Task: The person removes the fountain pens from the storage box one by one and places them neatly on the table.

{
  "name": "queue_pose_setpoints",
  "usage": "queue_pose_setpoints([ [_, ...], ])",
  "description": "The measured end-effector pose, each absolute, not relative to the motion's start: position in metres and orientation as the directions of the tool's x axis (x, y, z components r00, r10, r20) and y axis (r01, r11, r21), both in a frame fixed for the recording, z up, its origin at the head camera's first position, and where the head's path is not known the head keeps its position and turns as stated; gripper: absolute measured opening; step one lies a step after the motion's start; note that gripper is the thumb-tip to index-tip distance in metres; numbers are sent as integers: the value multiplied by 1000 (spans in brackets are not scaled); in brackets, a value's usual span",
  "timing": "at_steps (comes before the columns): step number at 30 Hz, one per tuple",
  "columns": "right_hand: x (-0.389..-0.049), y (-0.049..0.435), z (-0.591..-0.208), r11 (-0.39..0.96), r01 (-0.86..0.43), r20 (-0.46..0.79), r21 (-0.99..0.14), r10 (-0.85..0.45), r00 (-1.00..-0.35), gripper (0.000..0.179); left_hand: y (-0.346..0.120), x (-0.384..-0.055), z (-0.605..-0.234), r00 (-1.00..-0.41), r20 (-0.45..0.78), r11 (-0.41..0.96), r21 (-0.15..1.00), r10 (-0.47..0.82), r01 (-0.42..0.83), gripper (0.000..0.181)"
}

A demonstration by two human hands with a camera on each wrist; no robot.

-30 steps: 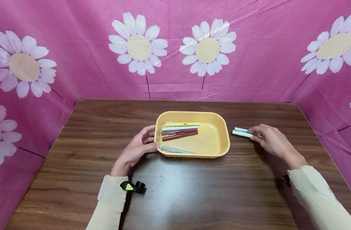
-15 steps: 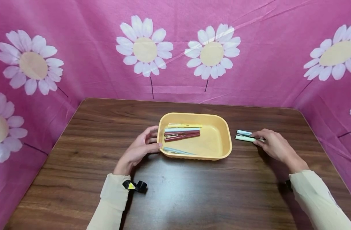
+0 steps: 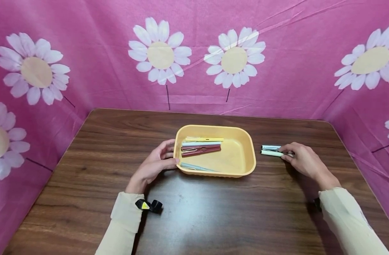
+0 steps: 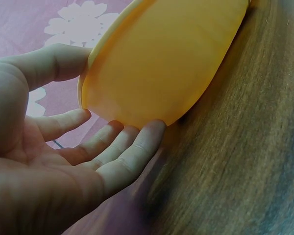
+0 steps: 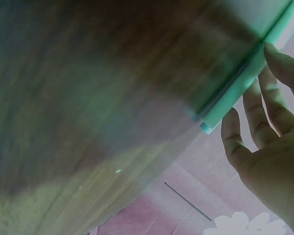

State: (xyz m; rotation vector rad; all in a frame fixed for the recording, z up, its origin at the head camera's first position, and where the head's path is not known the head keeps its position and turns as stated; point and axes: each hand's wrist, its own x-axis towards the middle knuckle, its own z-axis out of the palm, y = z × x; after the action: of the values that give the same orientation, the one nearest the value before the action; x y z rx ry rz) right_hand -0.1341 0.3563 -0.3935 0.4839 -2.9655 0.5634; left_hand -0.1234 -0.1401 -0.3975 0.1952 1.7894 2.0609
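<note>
1. Fabric [image 3: 9, 14], pink and printed with large white daisies [image 3: 36, 72], hangs at the far left, across the back and down the right side of the brown wood-grain tabletop [image 3: 213, 212].
2. Left sleeve [image 3: 124, 216], cream-coloured, reaches in from the lower edge, with a black wrist mount [image 3: 156, 206] at its cuff.
3. Left hand [image 3: 153, 161] holds the left end of the yellow tray, its thumb at the rim by the near corner and its gently curved fingertips against the outer wall.
4. Yellow tray [image 3: 234, 156] sits upright on the tabletop between the hands. Toward its left side lie, from back to front, a yellow pen [image 3: 204, 139], a bluish-white pen [image 3: 201, 143], two dark red pens [image 3: 201, 152] and, apart near the front wall, a grey-blue pen [image 3: 197, 167].
5. Light blue pen [image 3: 270, 147] and mint-green pen [image 3: 270, 153] lie side by side to the right of the tray, apart from it.
6. Right hand [image 3: 304, 161] pinches the mint-green pen between thumb and fingers; its hold on the light blue pen is unclear.
7. Right sleeve [image 3: 347, 212], also cream, comes from the lower right corner.
</note>
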Motion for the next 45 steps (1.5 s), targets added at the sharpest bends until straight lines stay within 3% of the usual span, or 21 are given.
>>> queue_pose_setpoints([
  [17,-130,341,-378,848,-326,279,-419,-221,-934,14,-140,-123,-394,-907,-185,-98,966,379,-238,73],
  [45,-125,284,-358,759,-293,273,-581,-157,-949,22,-140,-123,-393,-904,-181,-96,967,386,-235,73],
])
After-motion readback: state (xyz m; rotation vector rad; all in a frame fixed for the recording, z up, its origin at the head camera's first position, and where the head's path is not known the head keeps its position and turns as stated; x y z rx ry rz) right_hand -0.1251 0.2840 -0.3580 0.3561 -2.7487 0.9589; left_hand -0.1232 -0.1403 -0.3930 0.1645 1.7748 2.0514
